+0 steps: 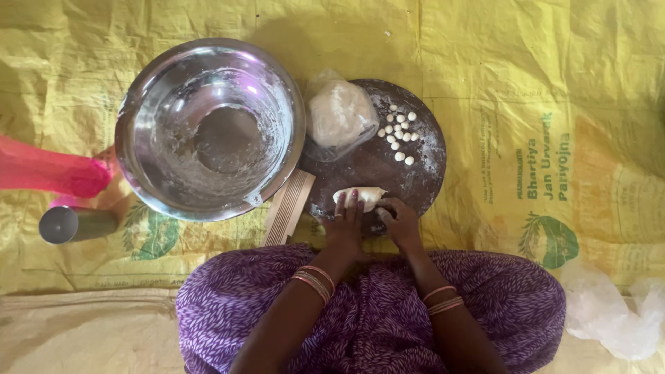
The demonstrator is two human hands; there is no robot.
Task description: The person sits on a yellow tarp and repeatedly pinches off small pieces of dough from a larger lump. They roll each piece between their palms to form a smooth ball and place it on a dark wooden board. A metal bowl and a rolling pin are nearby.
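A short roll of pale dough (360,196) lies on the near edge of a round dark board (374,166) dusted with flour. My left hand (344,225) rests its fingers on the roll's left end. My right hand (400,221) pinches the roll's right end. Several small dough balls (398,133) sit clustered on the far right part of the board. A larger lump of dough in a clear plastic bag (339,114) lies on the board's far left.
A large steel bowl (208,128) with flour residue stands left of the board. A ridged wooden tool (287,208) lies between them. A steel cup (73,224) and pink item (48,173) sit far left. Crumpled clear plastic (613,312) lies at right on the yellow sheet (526,83).
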